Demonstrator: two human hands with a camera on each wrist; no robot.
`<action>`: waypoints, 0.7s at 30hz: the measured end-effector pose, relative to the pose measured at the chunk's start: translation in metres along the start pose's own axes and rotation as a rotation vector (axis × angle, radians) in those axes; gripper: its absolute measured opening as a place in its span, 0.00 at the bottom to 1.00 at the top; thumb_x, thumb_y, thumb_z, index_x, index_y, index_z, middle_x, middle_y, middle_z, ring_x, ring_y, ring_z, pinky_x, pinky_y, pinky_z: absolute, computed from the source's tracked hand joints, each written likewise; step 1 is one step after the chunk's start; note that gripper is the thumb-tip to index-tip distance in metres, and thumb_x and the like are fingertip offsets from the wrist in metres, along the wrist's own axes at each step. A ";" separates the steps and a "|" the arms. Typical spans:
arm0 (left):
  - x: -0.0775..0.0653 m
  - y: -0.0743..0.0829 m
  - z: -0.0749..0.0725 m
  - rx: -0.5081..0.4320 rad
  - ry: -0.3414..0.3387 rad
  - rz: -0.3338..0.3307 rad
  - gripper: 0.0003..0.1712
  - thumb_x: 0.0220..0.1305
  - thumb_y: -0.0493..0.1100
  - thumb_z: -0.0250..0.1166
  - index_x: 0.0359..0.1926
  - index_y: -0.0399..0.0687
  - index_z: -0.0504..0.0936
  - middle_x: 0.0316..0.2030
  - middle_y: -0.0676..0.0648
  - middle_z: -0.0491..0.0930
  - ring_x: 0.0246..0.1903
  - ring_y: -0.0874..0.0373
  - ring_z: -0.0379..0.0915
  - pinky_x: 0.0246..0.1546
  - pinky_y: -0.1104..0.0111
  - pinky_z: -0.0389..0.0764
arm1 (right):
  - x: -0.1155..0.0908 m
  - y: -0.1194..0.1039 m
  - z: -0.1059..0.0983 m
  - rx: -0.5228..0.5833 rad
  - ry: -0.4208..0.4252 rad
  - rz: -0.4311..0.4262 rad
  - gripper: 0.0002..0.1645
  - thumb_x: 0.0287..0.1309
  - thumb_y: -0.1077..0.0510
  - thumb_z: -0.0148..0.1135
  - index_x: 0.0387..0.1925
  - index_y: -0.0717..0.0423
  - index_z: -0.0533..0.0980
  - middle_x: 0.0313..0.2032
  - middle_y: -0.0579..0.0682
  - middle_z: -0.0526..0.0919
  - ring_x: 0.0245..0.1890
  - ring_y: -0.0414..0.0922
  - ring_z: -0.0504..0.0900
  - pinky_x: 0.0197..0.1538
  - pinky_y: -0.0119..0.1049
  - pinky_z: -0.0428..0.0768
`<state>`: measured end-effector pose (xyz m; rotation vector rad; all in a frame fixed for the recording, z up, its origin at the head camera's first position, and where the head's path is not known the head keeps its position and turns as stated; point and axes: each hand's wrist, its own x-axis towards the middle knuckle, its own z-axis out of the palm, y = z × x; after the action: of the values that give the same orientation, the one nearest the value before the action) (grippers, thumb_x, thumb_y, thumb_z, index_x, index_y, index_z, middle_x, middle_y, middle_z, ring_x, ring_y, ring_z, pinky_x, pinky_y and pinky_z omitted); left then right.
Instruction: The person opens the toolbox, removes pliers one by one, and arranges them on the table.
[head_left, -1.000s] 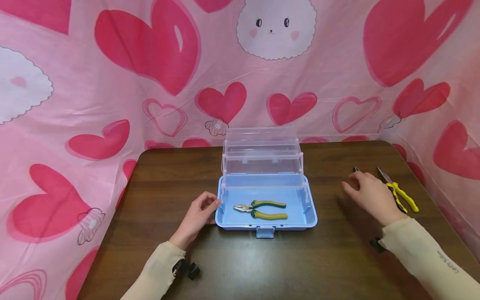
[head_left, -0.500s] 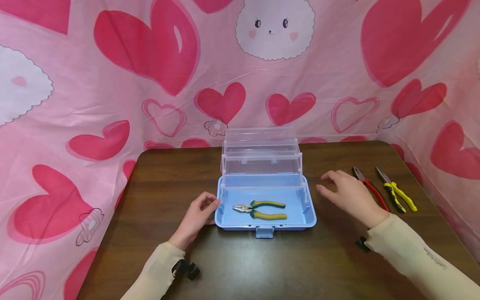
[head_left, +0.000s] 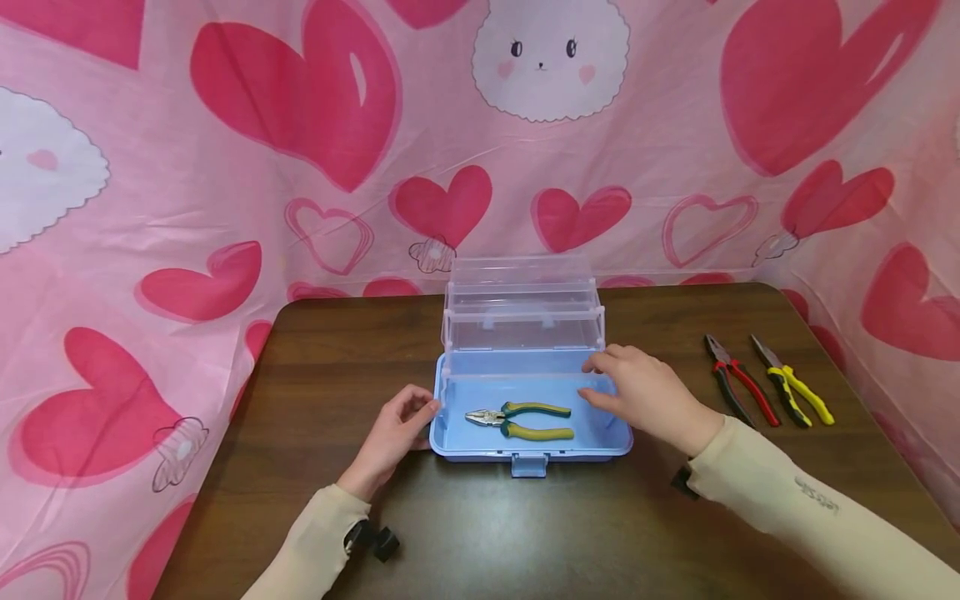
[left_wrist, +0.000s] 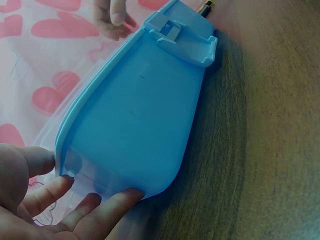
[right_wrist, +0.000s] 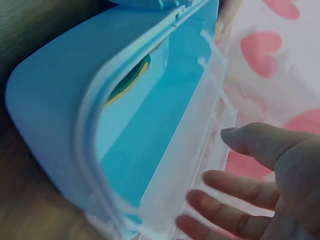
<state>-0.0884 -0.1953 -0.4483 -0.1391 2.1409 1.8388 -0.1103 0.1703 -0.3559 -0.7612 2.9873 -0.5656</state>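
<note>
A light blue toolbox [head_left: 530,455] stands on the table with its clear tiered trays [head_left: 525,333] folded up and back. Inside it lies a pair of green-and-yellow combination pliers [head_left: 536,432], its metal head to the left. At the box's left end my left hand [head_left: 393,429] holds the side wall, thumb at the rim and fingers against the outside, as the left wrist view shows. Over the right end hovers my right hand [head_left: 648,396], fingers apart and holding nothing. Part of the right rim is hidden behind it.
Right of the box lie red-and-black pliers [head_left: 742,385] and, beside them, yellow-and-black long-nose pliers [head_left: 795,387]. A pink heart-printed cloth [head_left: 337,233] hangs behind and beside the brown wooden table [head_left: 337,350]. The front latch [head_left: 529,465] hangs down.
My right hand has moved left, from above the red-and-black pliers to over the toolbox's right end, uncovering those pliers. The left hand and the box have stayed in place.
</note>
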 end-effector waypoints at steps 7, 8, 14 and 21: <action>-0.001 0.000 0.000 0.001 0.001 -0.003 0.13 0.76 0.43 0.64 0.53 0.40 0.77 0.45 0.39 0.78 0.39 0.51 0.81 0.39 0.59 0.90 | 0.006 -0.021 0.011 -0.037 0.010 -0.087 0.15 0.55 0.53 0.80 0.42 0.53 0.86 0.39 0.50 0.87 0.38 0.48 0.83 0.42 0.46 0.86; -0.002 0.000 0.000 0.002 0.002 -0.003 0.13 0.76 0.43 0.64 0.53 0.40 0.77 0.45 0.39 0.78 0.39 0.51 0.81 0.39 0.59 0.90 | 0.006 -0.024 0.013 -0.039 0.017 -0.101 0.15 0.56 0.53 0.80 0.42 0.53 0.86 0.39 0.49 0.87 0.39 0.48 0.83 0.43 0.46 0.86; -0.001 0.000 0.000 0.002 0.002 0.000 0.13 0.76 0.43 0.64 0.54 0.40 0.77 0.46 0.40 0.78 0.39 0.51 0.81 0.40 0.59 0.90 | 0.009 -0.033 0.027 0.011 -0.031 -0.149 0.13 0.58 0.53 0.78 0.42 0.53 0.86 0.36 0.46 0.86 0.36 0.45 0.82 0.37 0.39 0.85; 0.000 -0.001 0.000 -0.003 0.000 0.003 0.12 0.76 0.42 0.63 0.54 0.40 0.77 0.46 0.39 0.78 0.40 0.51 0.82 0.40 0.58 0.90 | 0.018 -0.030 0.047 0.017 -0.171 -0.251 0.16 0.58 0.52 0.77 0.46 0.54 0.85 0.38 0.48 0.83 0.32 0.40 0.77 0.35 0.36 0.80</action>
<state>-0.0881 -0.1953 -0.4495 -0.1370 2.1394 1.8436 -0.1074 0.1209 -0.3882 -1.1314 2.7468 -0.5021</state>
